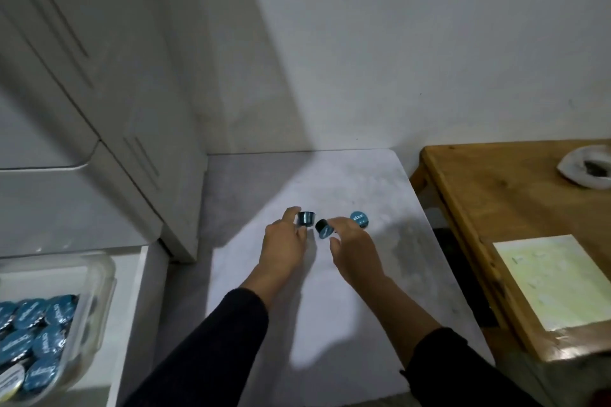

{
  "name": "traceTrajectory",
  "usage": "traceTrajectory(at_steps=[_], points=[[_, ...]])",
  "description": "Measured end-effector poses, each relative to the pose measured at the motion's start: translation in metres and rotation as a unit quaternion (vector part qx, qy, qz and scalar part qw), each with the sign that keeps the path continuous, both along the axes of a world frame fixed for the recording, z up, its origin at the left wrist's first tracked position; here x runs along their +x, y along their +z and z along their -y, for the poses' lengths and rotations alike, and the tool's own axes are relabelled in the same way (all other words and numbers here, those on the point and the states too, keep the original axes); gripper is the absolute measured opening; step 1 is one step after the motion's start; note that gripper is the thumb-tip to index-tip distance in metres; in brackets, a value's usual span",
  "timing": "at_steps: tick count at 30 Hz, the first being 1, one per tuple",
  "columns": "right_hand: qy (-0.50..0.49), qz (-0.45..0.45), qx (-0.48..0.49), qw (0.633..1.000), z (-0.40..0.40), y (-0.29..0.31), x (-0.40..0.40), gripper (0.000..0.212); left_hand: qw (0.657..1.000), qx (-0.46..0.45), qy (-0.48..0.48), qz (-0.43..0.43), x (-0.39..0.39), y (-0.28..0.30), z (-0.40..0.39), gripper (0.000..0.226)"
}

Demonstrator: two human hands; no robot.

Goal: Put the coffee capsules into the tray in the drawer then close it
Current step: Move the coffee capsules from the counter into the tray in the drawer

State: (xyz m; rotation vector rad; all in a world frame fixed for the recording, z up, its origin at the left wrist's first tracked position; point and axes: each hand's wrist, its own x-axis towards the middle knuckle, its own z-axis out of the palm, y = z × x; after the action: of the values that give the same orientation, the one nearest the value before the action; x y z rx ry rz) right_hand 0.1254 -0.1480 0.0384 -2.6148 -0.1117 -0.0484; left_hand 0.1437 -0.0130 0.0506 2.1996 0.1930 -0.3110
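Observation:
Three blue coffee capsules are on the white marble counter (330, 307). My left hand (284, 241) pinches one capsule (305, 219) with its fingertips. Beside it, my right hand (350, 244) grips a second capsule (323, 229), tilted on its side. A third capsule (359, 219) lies just beyond my right fingers, lid facing up. At the lower left, a clear plastic tray (99, 277) in the open white drawer (132, 324) holds several blue capsules (36, 337).
A white cabinet (99, 109) rises at the left, next to the counter. A wooden table (496, 208) stands to the right with a sheet of paper (549, 281) and a white dish (585, 167) on it. A white wall is behind.

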Motion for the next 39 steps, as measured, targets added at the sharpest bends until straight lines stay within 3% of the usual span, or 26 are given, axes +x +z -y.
traceTrajectory(at_steps=[9,16,33,36,39], points=[[0.045,-0.023,0.025,0.998,0.004,-0.015,0.024,0.031,1.0,-0.011,-0.001,0.018,0.021,-0.017,0.013,0.031],[0.033,-0.047,0.052,0.997,0.006,-0.022,0.025,0.026,0.998,-0.035,0.056,0.009,0.026,-0.021,0.012,0.016],[-0.017,-0.115,0.065,0.991,0.002,-0.025,0.018,0.021,0.99,-0.087,0.113,-0.003,0.014,-0.028,0.003,0.017],[-0.046,-0.136,0.093,0.985,0.003,-0.022,0.016,0.02,0.984,-0.118,0.133,-0.012,0.01,-0.029,0.002,0.018],[-0.1,-0.19,0.198,0.956,0.006,-0.019,0.012,0.018,0.975,-0.146,0.164,-0.029,0.006,-0.032,-0.001,0.017]])
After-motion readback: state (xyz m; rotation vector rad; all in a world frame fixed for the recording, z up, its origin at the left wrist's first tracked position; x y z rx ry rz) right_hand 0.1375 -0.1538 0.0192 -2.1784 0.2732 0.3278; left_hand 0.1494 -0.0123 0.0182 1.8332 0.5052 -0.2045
